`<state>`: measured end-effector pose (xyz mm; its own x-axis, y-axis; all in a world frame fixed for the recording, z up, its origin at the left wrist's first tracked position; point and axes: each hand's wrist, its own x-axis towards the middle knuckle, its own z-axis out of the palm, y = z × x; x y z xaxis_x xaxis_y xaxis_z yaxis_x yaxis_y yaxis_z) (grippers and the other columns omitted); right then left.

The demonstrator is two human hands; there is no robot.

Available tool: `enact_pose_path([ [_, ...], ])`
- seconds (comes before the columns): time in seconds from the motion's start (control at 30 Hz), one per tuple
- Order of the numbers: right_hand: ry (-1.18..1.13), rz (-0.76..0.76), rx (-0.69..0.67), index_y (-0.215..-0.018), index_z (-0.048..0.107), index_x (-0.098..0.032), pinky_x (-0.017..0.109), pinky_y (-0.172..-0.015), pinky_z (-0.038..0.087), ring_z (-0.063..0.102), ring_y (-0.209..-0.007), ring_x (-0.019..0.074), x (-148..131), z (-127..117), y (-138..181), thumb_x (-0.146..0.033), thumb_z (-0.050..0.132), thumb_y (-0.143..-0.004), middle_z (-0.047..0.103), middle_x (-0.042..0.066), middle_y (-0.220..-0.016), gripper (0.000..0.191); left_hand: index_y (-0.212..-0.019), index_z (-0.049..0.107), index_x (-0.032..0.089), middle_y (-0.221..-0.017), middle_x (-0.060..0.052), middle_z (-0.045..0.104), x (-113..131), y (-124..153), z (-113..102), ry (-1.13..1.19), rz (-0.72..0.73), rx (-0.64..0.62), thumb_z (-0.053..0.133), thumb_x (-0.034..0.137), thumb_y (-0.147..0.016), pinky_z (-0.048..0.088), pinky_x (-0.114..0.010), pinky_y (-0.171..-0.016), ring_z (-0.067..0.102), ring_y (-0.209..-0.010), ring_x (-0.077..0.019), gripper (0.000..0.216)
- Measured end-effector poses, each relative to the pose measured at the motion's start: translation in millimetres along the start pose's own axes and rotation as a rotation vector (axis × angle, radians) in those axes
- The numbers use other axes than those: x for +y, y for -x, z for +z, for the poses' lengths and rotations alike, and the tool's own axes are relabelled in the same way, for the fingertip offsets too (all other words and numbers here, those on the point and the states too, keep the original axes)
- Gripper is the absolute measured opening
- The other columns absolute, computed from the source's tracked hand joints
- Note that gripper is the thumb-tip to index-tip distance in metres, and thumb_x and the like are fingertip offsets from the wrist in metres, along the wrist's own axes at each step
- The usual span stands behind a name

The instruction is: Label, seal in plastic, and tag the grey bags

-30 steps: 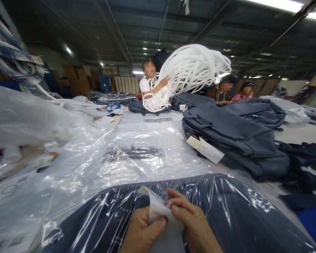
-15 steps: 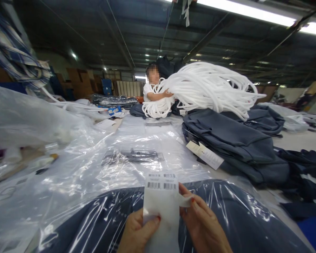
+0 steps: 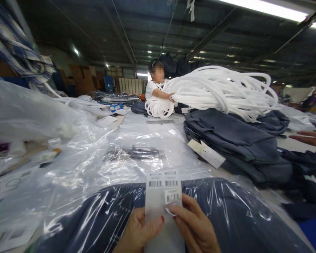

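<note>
Left hand point(image 3: 140, 228) pinches sticker sheet point(image 3: 155, 202), thumb on front. Right hand point(image 3: 196, 225) pinches small sticker point(image 3: 172, 196) low down, at sheet's right side. Sheet is over plastic-wrapped dark blue cloth point(image 3: 226, 214).

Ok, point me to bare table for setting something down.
A pale patch of table shows at right, bordered by navy bags, dark cloth and a co-worker's hand. Crowded: plastic and papers at left, white coils farther back, a plastic-covered navy item under the barcode sheet in front.

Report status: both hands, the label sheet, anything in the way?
Left hand grips label sheet. Right hand pinches small label at its curled lower end. Bagged fabric beneath. Upper barcodes uncovered.
</note>
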<state>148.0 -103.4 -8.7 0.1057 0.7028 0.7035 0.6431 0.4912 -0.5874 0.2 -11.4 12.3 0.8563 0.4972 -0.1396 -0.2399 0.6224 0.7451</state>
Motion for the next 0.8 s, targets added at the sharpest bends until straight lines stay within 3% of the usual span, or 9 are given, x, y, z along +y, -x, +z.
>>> enact_pose_path([
  [0.1,-0.029,0.011,0.08,-0.124,0.059,-0.03,0.027,-0.087,0.053,0.061,-0.107,0.0194,-5,7,1,-0.014,0.05,-0.092,0.056,0.008,-0.125,0.038,-0.093,0.076,0.013,-0.085,-0.014,0.072,4,3,5,0.041,-0.026,0.001,0.083,0.044,-0.064,0.05,-0.036,-0.079,0.068,-0.08,-0.0274,0.043],
  [0.23,-0.222,0.315,0.271,-0.096,0.075,-0.033,0.031,-0.083,0.053,0.063,-0.096,0.0227,-24,16,-4,-0.039,0.059,-0.089,0.065,0.008,-0.109,0.018,-0.09,0.076,0.01,-0.078,-0.013,0.072,4,2,3,0.006,-0.065,0.173,0.082,0.046,-0.065,0.049,-0.027,-0.062,0.066,-0.069,-0.0225,0.044],
  [0.43,-0.622,0.774,0.255,-0.073,0.076,-0.027,0.044,-0.103,0.04,0.051,-0.119,0.033,-31,5,-5,-0.054,0.076,-0.069,0.059,0.01,-0.128,0.028,-0.064,0.071,0.013,-0.056,-0.003,0.065,-2,-3,0,0.109,0.07,0.355,0.09,0.043,-0.051,0.042,-0.02,-0.051,0.054,-0.049,-0.0106,0.038],
  [0.5,-0.704,0.85,0.253,-0.075,0.076,-0.026,0.047,-0.104,0.039,0.046,-0.125,0.0348,-25,1,-3,-0.051,0.077,-0.067,0.055,0.009,-0.134,0.026,-0.065,0.07,0.013,-0.055,-0.002,0.064,-1,-4,1,0.119,0.127,0.388,0.09,0.042,-0.049,0.041,-0.02,-0.05,0.053,-0.048,-0.0104,0.038],
  [0.63,-0.765,0.914,0.214,-0.07,0.074,-0.023,0.041,-0.098,0.046,0.045,-0.126,0.0344,-19,-2,-5,-0.048,0.078,-0.068,0.05,0.009,-0.14,0.025,-0.075,0.072,0.009,-0.056,-0.005,0.065,1,-6,0,0.109,0.11,0.417,0.085,0.044,-0.058,0.042,-0.023,-0.052,0.056,-0.05,-0.0135,0.041],
  [0.73,-0.677,0.917,0.268,-0.07,0.074,-0.021,0.031,-0.089,0.05,0.056,-0.112,0.0281,-22,-4,-15,-0.048,0.081,-0.064,0.061,0.011,-0.125,0.028,-0.086,0.072,0.007,-0.062,-0.008,0.068,2,-7,-2,0.106,0.125,0.428,0.082,0.045,-0.063,0.046,-0.026,-0.057,0.06,-0.054,-0.0169,0.045],
  [0.8,-0.705,0.982,0.263,-0.079,0.076,-0.019,0.023,-0.073,0.051,0.061,-0.086,0.0194,-27,-7,-24,-0.049,0.081,-0.064,0.069,0.011,-0.095,0.033,-0.089,0.072,0.006,-0.065,-0.009,0.069,3,-8,-2,0.105,0.145,0.405,0.081,0.045,-0.065,0.048,-0.029,-0.062,0.063,-0.059,-0.0197,0.046],
])
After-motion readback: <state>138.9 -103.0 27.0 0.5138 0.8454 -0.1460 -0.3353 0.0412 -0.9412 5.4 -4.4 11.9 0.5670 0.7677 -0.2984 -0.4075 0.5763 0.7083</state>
